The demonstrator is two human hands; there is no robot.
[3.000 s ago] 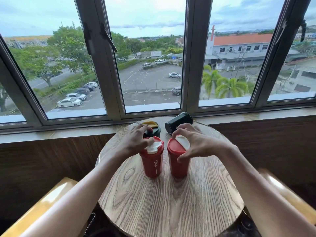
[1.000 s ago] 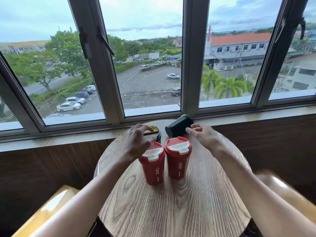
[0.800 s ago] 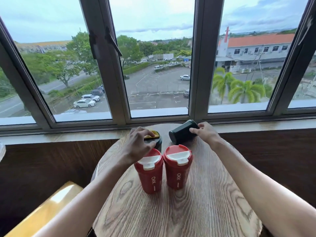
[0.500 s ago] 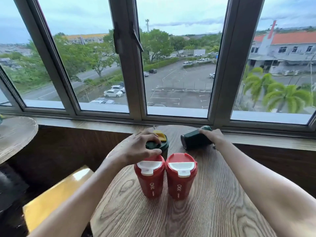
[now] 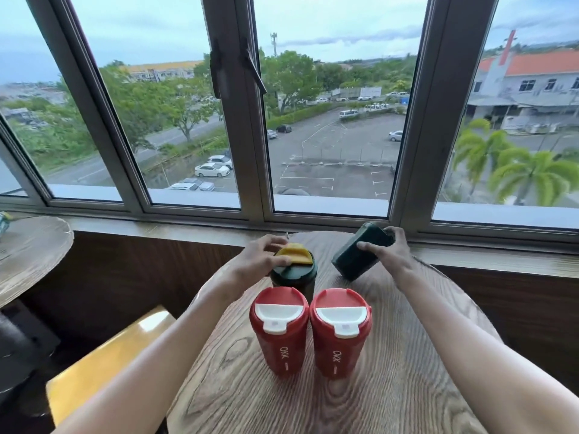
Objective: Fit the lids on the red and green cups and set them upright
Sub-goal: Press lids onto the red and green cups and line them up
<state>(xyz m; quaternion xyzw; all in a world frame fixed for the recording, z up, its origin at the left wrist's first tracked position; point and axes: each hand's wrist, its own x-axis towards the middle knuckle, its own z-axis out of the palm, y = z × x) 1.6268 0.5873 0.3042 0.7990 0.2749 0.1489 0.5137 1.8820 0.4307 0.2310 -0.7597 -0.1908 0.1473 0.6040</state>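
Note:
Two red cups stand upright side by side on the round wooden table [image 5: 391, 386], the left red cup [image 5: 279, 333] and the right red cup [image 5: 340, 335], each with a red lid and white flap. Behind them stands a dark green cup [image 5: 297, 277] with a green lid and yellow flap; my left hand [image 5: 260, 260] grips that lid from the left. My right hand [image 5: 387, 250] holds a second dark green cup [image 5: 357, 253], tilted with its lower end near the table. I cannot see whether it has a lid.
A window sill [image 5: 188, 228] and glass panes run right behind the table. A second round table [image 5: 28, 245] sits at the far left. A yellow-topped seat [image 5: 103, 364] is below left of the table.
My right hand has closed on the lying green cup and tipped it up off the table. My left hand stays on the lidded green cup. The view has swung left.

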